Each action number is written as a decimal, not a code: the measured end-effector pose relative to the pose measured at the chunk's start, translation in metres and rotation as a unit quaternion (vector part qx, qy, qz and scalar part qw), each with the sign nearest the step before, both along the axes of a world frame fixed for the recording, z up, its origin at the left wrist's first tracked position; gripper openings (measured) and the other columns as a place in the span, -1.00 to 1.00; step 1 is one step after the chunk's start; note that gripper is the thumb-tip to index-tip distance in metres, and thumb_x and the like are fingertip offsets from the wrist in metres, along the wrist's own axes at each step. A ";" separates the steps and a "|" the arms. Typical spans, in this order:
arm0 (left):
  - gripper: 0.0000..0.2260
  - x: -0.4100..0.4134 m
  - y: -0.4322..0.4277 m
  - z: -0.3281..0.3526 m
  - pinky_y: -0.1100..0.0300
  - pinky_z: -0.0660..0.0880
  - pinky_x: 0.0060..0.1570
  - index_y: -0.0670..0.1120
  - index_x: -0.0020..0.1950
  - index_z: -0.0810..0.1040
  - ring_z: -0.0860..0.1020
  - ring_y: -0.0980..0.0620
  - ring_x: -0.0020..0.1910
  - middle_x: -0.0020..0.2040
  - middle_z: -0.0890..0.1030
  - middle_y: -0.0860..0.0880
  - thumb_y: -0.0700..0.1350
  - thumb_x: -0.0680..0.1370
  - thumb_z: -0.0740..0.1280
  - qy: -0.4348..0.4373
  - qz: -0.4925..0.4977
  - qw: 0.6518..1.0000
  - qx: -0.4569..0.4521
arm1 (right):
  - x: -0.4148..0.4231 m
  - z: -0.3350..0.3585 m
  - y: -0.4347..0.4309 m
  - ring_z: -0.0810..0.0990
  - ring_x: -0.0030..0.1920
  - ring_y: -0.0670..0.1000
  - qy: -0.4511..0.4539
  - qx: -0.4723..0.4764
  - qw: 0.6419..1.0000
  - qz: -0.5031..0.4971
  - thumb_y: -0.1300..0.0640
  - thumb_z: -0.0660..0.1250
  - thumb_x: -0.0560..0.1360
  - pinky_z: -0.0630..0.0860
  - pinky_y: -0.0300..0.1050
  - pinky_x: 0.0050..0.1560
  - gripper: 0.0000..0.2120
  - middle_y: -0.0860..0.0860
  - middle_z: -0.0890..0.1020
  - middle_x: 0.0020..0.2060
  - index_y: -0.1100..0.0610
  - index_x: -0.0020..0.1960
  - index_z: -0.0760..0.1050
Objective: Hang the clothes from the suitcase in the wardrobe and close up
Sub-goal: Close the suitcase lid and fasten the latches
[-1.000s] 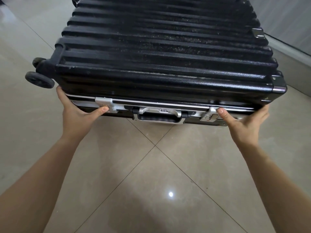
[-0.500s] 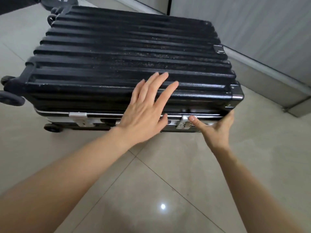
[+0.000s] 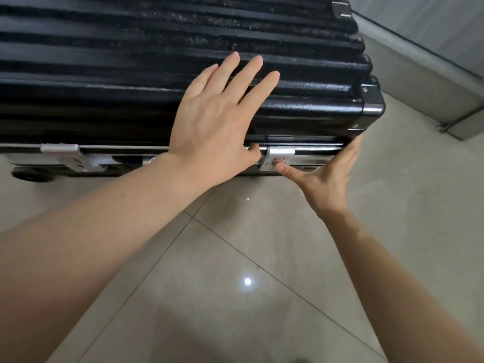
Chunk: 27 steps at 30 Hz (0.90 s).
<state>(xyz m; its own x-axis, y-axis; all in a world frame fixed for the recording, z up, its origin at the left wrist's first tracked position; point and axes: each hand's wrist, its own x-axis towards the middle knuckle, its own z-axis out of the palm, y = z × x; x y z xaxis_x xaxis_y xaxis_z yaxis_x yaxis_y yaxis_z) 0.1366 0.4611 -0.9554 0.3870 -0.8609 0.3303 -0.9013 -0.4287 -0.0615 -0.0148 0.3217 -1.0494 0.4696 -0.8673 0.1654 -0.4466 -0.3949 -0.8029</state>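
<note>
A black ribbed hard-shell suitcase lies flat on the floor with its lid down. My left hand lies flat on the lid near the front edge, fingers straight and spread. My right hand is at the front right side of the case; its thumb presses on the right silver latch, and its fingers reach up beside the corner. The left silver latch hangs on the front edge, apart from both hands. No clothes are in view.
Beige glossy floor tiles lie in front of the case. A grey baseboard and wall run along the right. One suitcase wheel shows at the lower left.
My left hand left the left latch and came to rest flat on the lid. My right thumb stays on the right latch. The view has moved closer to the case.
</note>
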 end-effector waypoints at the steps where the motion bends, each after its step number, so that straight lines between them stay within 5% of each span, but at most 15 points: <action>1: -0.17 -0.001 0.000 0.000 -0.01 0.05 0.48 0.01 0.57 0.12 0.12 -0.13 0.54 0.56 0.18 -0.08 0.18 0.41 0.41 -0.002 0.002 1.000 -0.003 | 0.000 0.000 0.000 0.09 0.50 -0.03 -0.002 -0.006 1.000 -0.004 -0.35 0.58 0.06 0.05 0.15 0.52 0.42 0.09 0.12 0.50 0.20 0.59 -0.15; 14: -0.22 -0.007 -0.003 -0.001 -0.03 0.09 0.46 -0.01 0.54 0.20 0.16 -0.16 0.53 0.54 0.24 -0.10 0.15 0.40 0.42 0.018 0.016 0.999 -0.036 | 0.006 -0.005 0.011 0.25 0.44 0.11 0.122 -0.099 0.985 -0.075 -0.60 0.27 0.09 0.21 0.15 0.33 0.39 0.16 0.23 0.49 0.32 0.57 -0.06; 20: -0.20 -0.007 -0.002 0.002 -0.05 0.10 0.46 -0.01 0.55 0.18 0.15 -0.16 0.53 0.54 0.23 -0.11 0.17 0.41 0.44 0.012 0.014 1.000 -0.021 | 0.002 0.007 0.009 0.06 0.54 0.13 0.105 -0.043 0.993 -0.019 -0.31 0.57 0.15 0.04 0.14 0.46 0.38 0.14 0.05 0.55 0.23 0.57 -0.23; 27: -0.31 -0.009 -0.004 -0.002 -0.08 0.10 0.44 0.11 0.51 0.28 0.18 -0.19 0.52 0.52 0.26 -0.13 0.11 0.42 0.45 0.028 0.012 0.999 -0.044 | 0.006 0.008 0.010 0.00 0.56 0.09 0.065 -0.008 0.998 -0.020 -0.24 0.63 0.08 -0.03 0.05 0.47 0.44 0.10 0.01 0.55 0.22 0.57 -0.25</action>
